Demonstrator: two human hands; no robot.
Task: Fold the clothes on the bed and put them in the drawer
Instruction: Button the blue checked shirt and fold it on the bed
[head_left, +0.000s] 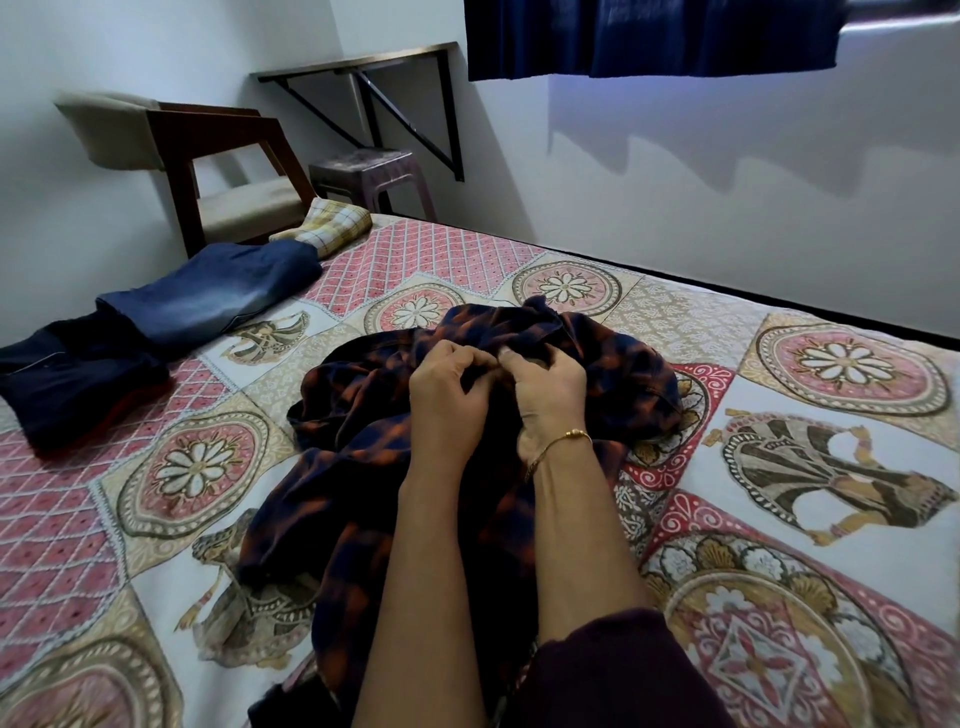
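Pinching the crumpled plaid shirt (363, 441) with curled fingers of left hand (449, 400) and right hand (548, 395). Bunched directly beneath both fingertips, spreading outward across the bed (779, 467).

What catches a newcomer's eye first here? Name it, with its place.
Both hands, left hand and right hand, pinch a crumpled navy-and-orange plaid shirt at mid-bed. The patterned bedspread lies under everything. Along the left edge lie folded jeans and a dark folded garment.

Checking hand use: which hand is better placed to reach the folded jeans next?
Left. The left hand grips the plaid shirt on the side nearer the folded jeans; the right hand would cross over.
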